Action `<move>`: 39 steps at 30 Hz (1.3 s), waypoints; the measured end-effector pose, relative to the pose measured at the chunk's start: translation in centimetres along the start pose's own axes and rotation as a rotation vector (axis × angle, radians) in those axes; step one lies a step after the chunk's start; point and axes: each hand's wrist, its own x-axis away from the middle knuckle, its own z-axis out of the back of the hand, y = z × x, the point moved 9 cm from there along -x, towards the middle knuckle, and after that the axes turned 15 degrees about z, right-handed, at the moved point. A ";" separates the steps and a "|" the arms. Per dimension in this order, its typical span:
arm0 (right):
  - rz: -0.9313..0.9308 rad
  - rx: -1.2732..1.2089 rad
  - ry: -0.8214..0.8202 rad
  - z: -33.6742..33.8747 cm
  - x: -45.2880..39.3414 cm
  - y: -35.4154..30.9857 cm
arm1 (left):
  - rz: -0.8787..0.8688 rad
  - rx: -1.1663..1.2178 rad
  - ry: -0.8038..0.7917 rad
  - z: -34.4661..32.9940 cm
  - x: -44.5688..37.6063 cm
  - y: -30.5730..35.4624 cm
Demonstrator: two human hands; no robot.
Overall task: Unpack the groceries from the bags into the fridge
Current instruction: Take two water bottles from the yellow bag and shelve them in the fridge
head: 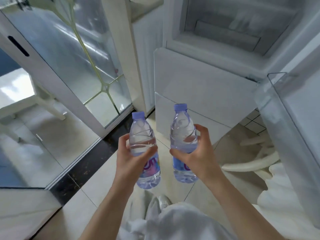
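I hold two clear water bottles with lilac caps upright in front of me. My left hand (129,160) grips the left bottle (142,135) around its middle. My right hand (195,153) grips the right bottle (182,129) the same way. Both bottles carry blue and purple labels, partly hidden by my fingers. The white fridge (199,84) stands straight ahead with its upper compartment (225,26) open. Its open door (294,127), with a clear shelf rail, stands at the right.
A glass sliding door (72,63) with a white frame fills the left side, above a dark floor threshold (97,156). A white plastic bag (280,196) lies on the tiled floor at the right. A pale stool or rack (249,165) lies under the fridge door.
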 end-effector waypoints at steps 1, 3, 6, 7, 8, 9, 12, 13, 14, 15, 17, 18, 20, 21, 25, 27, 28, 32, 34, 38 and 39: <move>0.002 0.006 0.015 0.0 -1.4 -0.1 | -0.013 -0.006 -0.020 -0.4 -1.2 1.4; 0.002 0.017 0.053 0.0 -4.2 -0.4 | -0.044 -0.021 -0.056 -1.3 -3.7 4.2; -0.005 0.047 0.122 0.1 -8.4 -1.1 | -0.085 -0.056 -0.120 -2.8 -7.6 8.5; -0.001 0.058 0.151 0.1 -9.7 -1.5 | -0.102 -0.071 -0.146 -3.3 -8.9 10.0; 0.007 0.070 0.183 0.1 -11.0 -1.8 | -0.122 -0.093 -0.168 -3.8 -10.2 11.5; 0.014 0.083 0.215 0.1 -12.4 -2.2 | -0.144 -0.115 -0.191 -4.2 -11.3 13.1; 0.030 0.106 0.313 0.4 -16.0 -3.6 | -0.208 -0.172 -0.265 -5.6 -14.3 17.8; 0.036 0.108 0.341 0.5 -17.1 -4.1 | -0.228 -0.189 -0.298 -6.2 -15.0 19.3; 0.046 0.110 0.369 0.6 -18.3 -4.7 | -0.249 -0.204 -0.332 -6.8 -15.7 20.8; 0.056 0.114 0.393 0.8 -19.3 -5.2 | -0.272 -0.220 -0.364 -7.5 -16.3 22.4; 0.075 0.124 0.438 1.5 -21.4 -6.1 | -0.327 -0.253 -0.409 -9.0 -17.4 25.5; 0.084 0.124 0.460 1.9 -22.3 -6.6 | -0.353 -0.264 -0.427 -9.8 -17.8 26.9; 0.099 0.124 0.503 2.9 -24.0 -7.6 | -0.394 -0.268 -0.463 -11.4 -18.2 29.4; 0.107 0.126 0.525 3.6 -24.7 -8.1 | -0.415 -0.264 -0.484 -12.2 -18.4 30.5; 0.142 0.143 0.610 6.7 -27.6 -9.5 | -0.512 -0.239 -0.560 -16.3 -18.7 35.0; 0.167 0.161 0.640 8.4 -29.2 -10.0 | -0.554 -0.227 -0.581 -18.5 -18.8 37.1; 0.176 0.166 0.653 9.3 -30.0 -10.1 | -0.570 -0.221 -0.593 -19.6 -18.9 38.0; 0.240 0.167 0.682 13.0 -33.8 -10.7 | -0.662 -0.173 -0.580 -23.6 -19.1 41.9; 0.284 0.175 0.700 14.8 -35.7 -11.2 | -0.708 -0.122 -0.556 -25.4 -19.3 44.0; 0.380 0.223 0.748 18.2 -39.1 -13.2 | -0.770 -0.020 -0.486 -28.3 -19.7 48.2; 0.406 0.225 0.759 19.0 -40.0 -13.7 | -0.780 0.004 -0.474 -29.0 -19.9 49.2</move>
